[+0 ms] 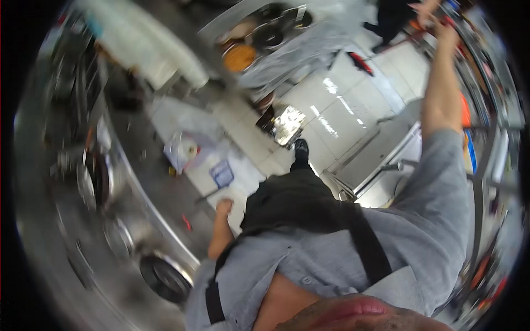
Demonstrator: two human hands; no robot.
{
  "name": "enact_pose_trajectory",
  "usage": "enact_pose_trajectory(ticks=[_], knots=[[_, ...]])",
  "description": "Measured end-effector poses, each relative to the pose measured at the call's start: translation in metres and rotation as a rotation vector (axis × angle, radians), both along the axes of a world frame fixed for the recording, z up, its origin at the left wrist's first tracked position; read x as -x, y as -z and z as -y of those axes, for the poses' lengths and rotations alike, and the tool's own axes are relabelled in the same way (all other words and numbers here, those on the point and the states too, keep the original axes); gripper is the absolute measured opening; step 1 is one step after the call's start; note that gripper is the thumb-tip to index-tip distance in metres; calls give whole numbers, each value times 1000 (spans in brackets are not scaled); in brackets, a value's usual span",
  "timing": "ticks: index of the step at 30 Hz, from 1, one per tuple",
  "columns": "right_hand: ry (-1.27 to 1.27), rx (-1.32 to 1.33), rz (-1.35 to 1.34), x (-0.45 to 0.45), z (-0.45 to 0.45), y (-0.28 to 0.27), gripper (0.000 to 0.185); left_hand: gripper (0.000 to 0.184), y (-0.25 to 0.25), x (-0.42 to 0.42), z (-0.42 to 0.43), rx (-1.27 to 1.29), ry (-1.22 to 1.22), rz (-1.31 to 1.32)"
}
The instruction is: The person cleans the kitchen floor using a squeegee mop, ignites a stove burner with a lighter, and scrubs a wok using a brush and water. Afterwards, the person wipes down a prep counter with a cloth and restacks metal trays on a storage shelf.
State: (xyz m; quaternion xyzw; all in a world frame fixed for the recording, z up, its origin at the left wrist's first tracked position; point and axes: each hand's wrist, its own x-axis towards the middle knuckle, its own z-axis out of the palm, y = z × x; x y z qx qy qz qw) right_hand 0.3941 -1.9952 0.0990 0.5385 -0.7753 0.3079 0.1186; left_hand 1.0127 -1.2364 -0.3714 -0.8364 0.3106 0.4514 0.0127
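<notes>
My left hand (224,206) is low at my side, fingers curled closed; whether something small is inside does not show. Near it, a thin dark rod (208,195) and a blue plastic item (222,173) lie by the metal counter. My right arm is stretched far forward, and my right hand (446,34) is beside a small red object (449,22) at the rack on the right. Blur hides its fingers, so a grip cannot be made out.
A co-worker's hand (424,12) is close to my right hand. Food containers (239,58) stand on a counter ahead. Pans (164,277) line the left counter (160,207). A foil-covered item (288,124) sits on the tiled floor (342,113), near my shoe (301,148).
</notes>
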Motion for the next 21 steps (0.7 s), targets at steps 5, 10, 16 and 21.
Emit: enact_pose_trajectory(ticks=[5, 10, 16, 21], knots=[[-297, 87, 111, 66, 96, 33, 72, 35, -85, 10, 57, 10, -22, 114], [-124, 45, 45, 22, 32, -13, 57, 33, -83, 51, 62, 149, -292, 93], [112, -218, -268, 10, 44, -20, 82, 31, -49, 96, 23, 2, -152, -5], [-193, -99, 259, -13, 42, 16, 57, 29, -28, 96, -28, -74, -160, 18]])
